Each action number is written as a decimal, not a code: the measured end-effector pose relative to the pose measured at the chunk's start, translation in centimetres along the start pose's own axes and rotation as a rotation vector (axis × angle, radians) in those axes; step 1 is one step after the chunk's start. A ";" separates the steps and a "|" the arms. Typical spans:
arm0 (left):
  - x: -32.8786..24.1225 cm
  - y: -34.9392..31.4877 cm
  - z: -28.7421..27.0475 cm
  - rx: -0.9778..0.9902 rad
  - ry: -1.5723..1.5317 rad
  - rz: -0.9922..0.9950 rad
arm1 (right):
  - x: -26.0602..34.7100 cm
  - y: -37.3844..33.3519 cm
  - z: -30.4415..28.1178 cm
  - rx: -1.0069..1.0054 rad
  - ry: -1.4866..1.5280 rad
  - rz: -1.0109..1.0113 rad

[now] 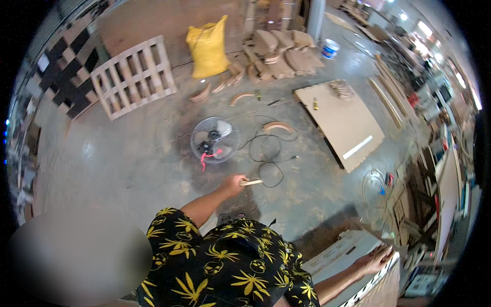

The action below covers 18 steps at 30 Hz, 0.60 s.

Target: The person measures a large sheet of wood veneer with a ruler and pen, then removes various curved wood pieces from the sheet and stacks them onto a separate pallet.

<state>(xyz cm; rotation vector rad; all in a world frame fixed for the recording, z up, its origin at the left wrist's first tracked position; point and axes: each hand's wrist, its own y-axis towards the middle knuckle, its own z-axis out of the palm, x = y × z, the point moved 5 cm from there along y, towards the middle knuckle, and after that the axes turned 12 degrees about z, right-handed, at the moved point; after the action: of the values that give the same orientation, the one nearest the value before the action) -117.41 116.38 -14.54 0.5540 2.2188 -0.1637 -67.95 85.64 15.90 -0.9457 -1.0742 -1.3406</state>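
Observation:
My left hand (235,185) is closed around a short pale wooden piece (252,182), held out in front of me above the concrete floor. One end of the piece sticks out to the right of my fist. Off to my right, my right hand (377,260) rests with extended fingers on the top of a pale grey panel-like unit (332,256). Beside that hand runs a white edge strip (376,281) with dark markings. Part of the unit is hidden by my right arm, and its kind is unclear.
Ahead stand a round fan (215,139) and a looped black cable (266,153). A curved wooden piece (277,126) lies nearby. Farther off are a slatted pallet (135,77), a yellow sack (208,48), stacked wooden pieces (286,56), a white bucket (330,49) and a large board (340,120).

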 end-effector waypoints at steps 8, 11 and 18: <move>10.0 -16.1 -11.7 -0.403 0.195 -0.674 | -7.3 -4.4 28.9 0.493 0.037 0.171; 10.4 -22.7 -12.3 -0.511 0.142 -0.948 | -12.3 -8.7 38.0 0.688 -0.005 0.263; 5.8 -35.1 -8.4 -0.851 0.014 -1.490 | -19.7 -22.4 54.5 1.087 -0.085 0.312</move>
<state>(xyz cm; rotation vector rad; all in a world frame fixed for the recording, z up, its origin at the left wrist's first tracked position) -142.05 89.39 -15.77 -1.5618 1.9827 0.0508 -91.89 142.66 9.85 -0.3105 -1.4020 -0.3207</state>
